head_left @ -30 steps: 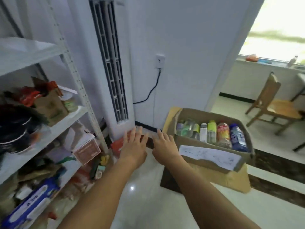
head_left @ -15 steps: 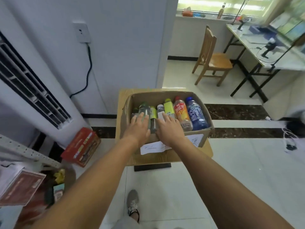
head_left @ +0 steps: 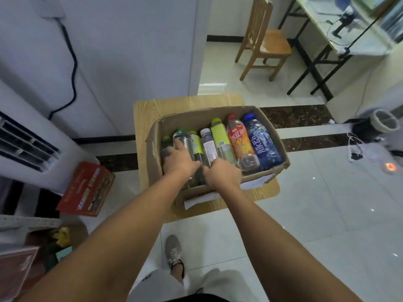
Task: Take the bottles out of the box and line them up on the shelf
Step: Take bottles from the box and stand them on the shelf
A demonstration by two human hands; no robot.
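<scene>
L hand [head_left: 179, 159], R hand [head_left: 222, 174] round boxed bottles [head_left: 208, 147]

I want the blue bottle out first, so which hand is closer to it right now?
Right. The right hand is just left of the orange bottle, which lies beside the blue bottle; the left hand is farther left, over the clear bottle.

Bottles [head_left: 239, 140] lying in cardboard box [head_left: 272, 125]

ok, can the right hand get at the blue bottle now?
Probably yes. The cardboard box is open-topped, the blue bottle lies uncovered at its right end, and the right hand reaches into the box, a few bottles over.
</scene>
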